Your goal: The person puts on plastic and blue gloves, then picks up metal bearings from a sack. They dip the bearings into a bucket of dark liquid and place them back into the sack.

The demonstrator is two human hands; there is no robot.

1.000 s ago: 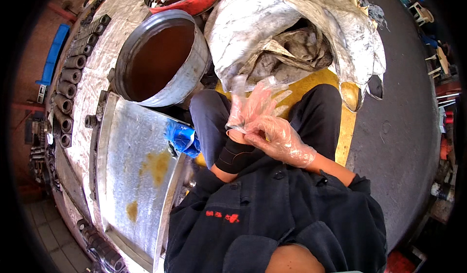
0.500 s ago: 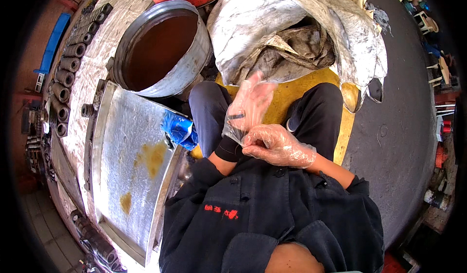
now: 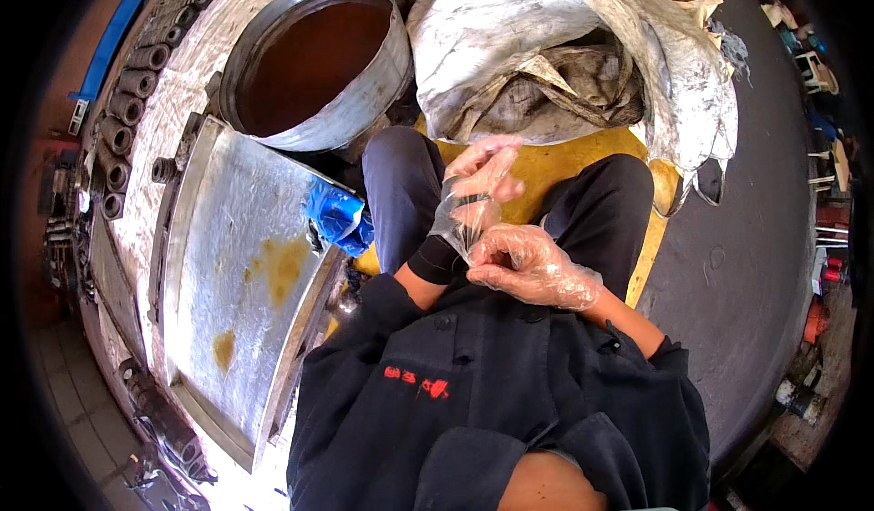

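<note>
My left hand (image 3: 475, 188) is raised between my knees, inside a clear, loose plastic glove (image 3: 458, 222). Its fingers are apart and hold nothing. Just below, my right hand (image 3: 537, 272) wears a matching thin clear glove that reaches the wrist. Thumb and forefinger of that hand pinch the cuff of the left glove, drawing the film taut beside my left wrist. A dark band or cuff (image 3: 434, 260) circles the left wrist.
A metal tub of brown liquid (image 3: 314, 69) stands at far left. Below it lies a stained metal tray (image 3: 241, 238) with a crumpled blue wrapper (image 3: 337, 215) at its edge. Ahead is a dirty white sack (image 3: 519, 46). Dark cylindrical parts (image 3: 116, 135) line the left side.
My left hand has turned and its fingers have spread. The right hand keeps its pinch on the glove cuff, shifting slightly. The whole view has moved a little.
</note>
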